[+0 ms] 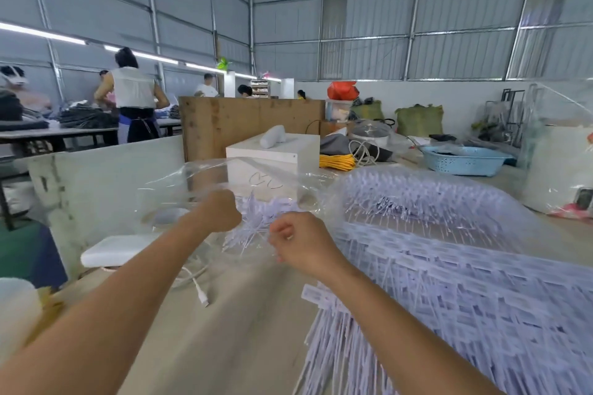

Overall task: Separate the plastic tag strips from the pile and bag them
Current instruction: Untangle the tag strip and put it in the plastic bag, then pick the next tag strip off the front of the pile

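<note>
Foam block: white, flat on the desk at the left, just beyond the left forearm.
Cable: white, loose on the desk, its plug end pointing toward the camera.
Bag: clear plastic, held up over the desk with its mouth toward the hands; blurred.
Left hand: arm stretched forward, fist curled, fingers gripping the bag's edge, knuckles up.
Strips: a small white bundle between the two hands, inside or at the bag's mouth, I cannot tell which; long axes fan out, mostly slanting down and to the left.
Right hand: arm stretched forward, wrist bent, fingers curled and pinching near the bundle's right end; whether they hold strips or film is unclear.
Pile: a large heap of strips on the desk to the right, under the right forearm; near rows run lengthwise toward the camera, tag heads away.
Basin: blue, far right on the desk.
</note>
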A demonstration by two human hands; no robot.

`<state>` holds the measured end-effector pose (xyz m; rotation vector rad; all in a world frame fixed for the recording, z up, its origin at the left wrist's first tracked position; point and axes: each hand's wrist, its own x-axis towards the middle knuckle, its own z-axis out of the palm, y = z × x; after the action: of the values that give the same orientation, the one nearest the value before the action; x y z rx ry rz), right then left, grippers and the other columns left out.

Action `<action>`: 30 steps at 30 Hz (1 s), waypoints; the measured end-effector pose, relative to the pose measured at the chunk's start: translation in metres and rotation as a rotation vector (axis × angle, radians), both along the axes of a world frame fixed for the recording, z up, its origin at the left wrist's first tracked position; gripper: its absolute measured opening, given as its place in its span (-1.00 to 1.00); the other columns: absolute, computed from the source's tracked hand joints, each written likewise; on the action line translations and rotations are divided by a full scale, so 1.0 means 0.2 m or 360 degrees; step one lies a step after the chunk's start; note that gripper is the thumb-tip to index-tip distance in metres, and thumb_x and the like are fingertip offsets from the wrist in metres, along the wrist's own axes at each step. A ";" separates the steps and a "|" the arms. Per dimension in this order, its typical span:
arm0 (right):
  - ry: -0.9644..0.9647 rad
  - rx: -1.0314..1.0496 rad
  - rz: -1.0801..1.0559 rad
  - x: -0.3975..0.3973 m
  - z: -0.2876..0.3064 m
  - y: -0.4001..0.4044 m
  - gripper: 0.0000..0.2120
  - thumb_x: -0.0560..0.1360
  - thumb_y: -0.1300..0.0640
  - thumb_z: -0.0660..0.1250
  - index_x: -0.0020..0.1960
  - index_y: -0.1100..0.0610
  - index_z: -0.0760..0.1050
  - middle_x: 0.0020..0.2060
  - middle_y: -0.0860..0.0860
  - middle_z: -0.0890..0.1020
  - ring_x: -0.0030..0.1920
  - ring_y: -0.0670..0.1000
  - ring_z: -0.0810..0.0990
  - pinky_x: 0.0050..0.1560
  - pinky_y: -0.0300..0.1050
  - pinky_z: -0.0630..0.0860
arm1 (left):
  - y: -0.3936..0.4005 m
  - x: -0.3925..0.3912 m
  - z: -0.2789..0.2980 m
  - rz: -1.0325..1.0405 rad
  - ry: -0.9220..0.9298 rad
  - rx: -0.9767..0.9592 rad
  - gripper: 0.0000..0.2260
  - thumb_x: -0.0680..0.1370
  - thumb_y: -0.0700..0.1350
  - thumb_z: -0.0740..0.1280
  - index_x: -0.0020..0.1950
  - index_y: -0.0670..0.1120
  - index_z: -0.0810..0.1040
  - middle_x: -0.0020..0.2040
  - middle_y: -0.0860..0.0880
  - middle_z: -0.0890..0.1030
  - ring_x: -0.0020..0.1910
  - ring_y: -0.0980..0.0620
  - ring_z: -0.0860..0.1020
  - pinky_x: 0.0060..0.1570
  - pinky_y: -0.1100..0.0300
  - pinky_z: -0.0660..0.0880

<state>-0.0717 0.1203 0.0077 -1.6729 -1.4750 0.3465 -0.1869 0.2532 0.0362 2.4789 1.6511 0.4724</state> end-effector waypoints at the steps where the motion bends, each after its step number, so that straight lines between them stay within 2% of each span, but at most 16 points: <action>1: -0.0100 0.0013 -0.0023 0.04 0.00 -0.03 -0.85 0.50 0.24 0.27 -0.03 0.23 0.60 -0.18 0.01 0.61 -0.12 0.08 0.63 -0.01 -0.07 0.57 | 0.02 0.05 -0.02 -0.0015 0.0004 0.0009 -0.73 0.56 -0.21 0.20 0.22 -0.28 0.48 0.14 -0.22 0.55 0.12 -0.15 0.52 -0.05 0.19 0.42; 6: -0.0470 0.0054 -0.0260 0.25 0.04 -0.18 -0.83 0.51 0.24 0.25 -0.14 0.17 0.62 -0.20 0.02 0.66 -0.19 0.01 0.61 -0.11 -0.09 0.57 | 0.08 0.27 -0.15 -0.0070 0.0257 0.0120 -0.83 0.54 -0.27 0.19 0.10 -0.21 0.47 0.18 -0.21 0.54 0.20 -0.15 0.50 0.11 0.13 0.43; 10: -0.0659 0.0058 -0.0394 0.37 0.03 -0.27 -0.82 0.53 0.22 0.23 -0.11 0.13 0.61 -0.20 -0.02 0.64 -0.19 -0.03 0.58 -0.11 -0.11 0.56 | 0.09 0.33 -0.27 -0.0083 0.0505 0.0126 -0.72 0.56 -0.21 0.19 0.27 -0.20 0.43 0.26 -0.20 0.42 0.28 -0.12 0.38 0.24 0.10 0.35; 12: -0.0737 -0.0015 -0.0396 0.39 0.02 -0.28 -0.82 0.54 0.20 0.21 -0.09 0.12 0.59 -0.17 -0.01 0.64 -0.16 -0.02 0.58 -0.09 -0.09 0.56 | 0.08 0.33 -0.29 -0.0081 0.0529 0.0079 -0.70 0.56 -0.19 0.18 0.29 -0.17 0.42 0.27 -0.18 0.38 0.28 -0.13 0.36 0.25 0.05 0.35; 15: -0.0815 -0.0051 -0.0361 0.37 -0.01 -0.25 -0.81 0.55 0.19 0.18 -0.04 0.14 0.58 -0.10 0.03 0.63 -0.08 0.00 0.57 -0.05 -0.10 0.54 | -0.02 0.33 -0.21 -0.0090 0.0555 0.0171 -0.70 0.54 -0.17 0.18 0.27 -0.15 0.43 0.26 -0.16 0.40 0.29 -0.14 0.37 0.26 -0.02 0.32; 17: -0.0832 -0.0006 -0.0331 0.34 -0.02 -0.24 -0.81 0.55 0.19 0.18 -0.02 0.14 0.58 -0.07 0.04 0.63 -0.06 0.02 0.56 -0.05 -0.13 0.52 | -0.11 0.32 -0.13 -0.0083 0.0615 0.0294 -0.69 0.54 -0.15 0.19 0.27 -0.15 0.44 0.25 -0.15 0.42 0.28 -0.14 0.38 0.25 -0.02 0.32; 19: -0.0847 0.0017 -0.0307 0.31 -0.01 -0.23 -0.82 0.55 0.20 0.19 0.00 0.14 0.58 -0.04 0.04 0.63 -0.04 0.02 0.56 -0.05 -0.14 0.51 | -0.24 0.30 -0.05 -0.0090 0.0658 0.0387 -0.72 0.54 -0.14 0.19 0.23 -0.14 0.45 0.20 -0.13 0.47 0.24 -0.12 0.42 0.14 0.04 0.36; 23: -0.0803 0.0029 -0.0322 0.31 0.03 -0.30 -0.78 0.52 0.24 0.20 0.05 0.12 0.59 0.01 0.05 0.63 0.02 0.05 0.56 0.03 -0.08 0.54 | -0.53 0.31 0.07 -0.0196 0.0473 0.0491 -0.86 0.54 -0.17 0.20 0.06 -0.13 0.49 0.02 -0.08 0.54 0.04 -0.09 0.53 -0.14 0.14 0.39; 25: -0.0757 0.0033 -0.0383 0.35 0.06 -0.39 -0.77 0.53 0.22 0.20 0.08 0.11 0.59 0.03 0.05 0.64 0.04 0.06 0.57 0.04 -0.08 0.54 | -0.67 0.35 0.11 -0.0322 0.0347 0.0550 -0.91 0.55 -0.16 0.23 0.01 -0.12 0.50 -0.03 -0.08 0.55 -0.08 -0.09 0.53 -0.23 0.16 0.36; 27: -0.0736 -0.0002 -0.0476 0.42 0.08 -0.51 -0.78 0.52 0.21 0.20 0.06 0.12 0.60 0.00 0.06 0.64 0.02 0.08 0.58 0.03 -0.07 0.54 | -0.80 0.43 0.11 -0.0570 0.0229 0.0534 -0.90 0.54 -0.18 0.24 -0.01 -0.13 0.53 -0.03 -0.11 0.57 -0.13 -0.08 0.50 -0.24 0.14 0.38; 30: -0.0673 -0.0033 -0.0676 0.58 0.08 -0.76 -0.82 0.51 0.22 0.22 -0.05 0.15 0.61 -0.10 0.09 0.67 -0.07 0.11 0.61 -0.03 -0.05 0.54 | -0.94 0.57 0.03 -0.1109 0.0056 0.0329 -0.84 0.52 -0.24 0.23 0.01 -0.14 0.59 0.01 -0.13 0.59 0.03 -0.12 0.53 -0.09 0.11 0.44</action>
<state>0.0449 -0.0317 0.0234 -2.1065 -1.3533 -0.2388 -0.0738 0.0651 0.0426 2.9845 0.6709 0.5141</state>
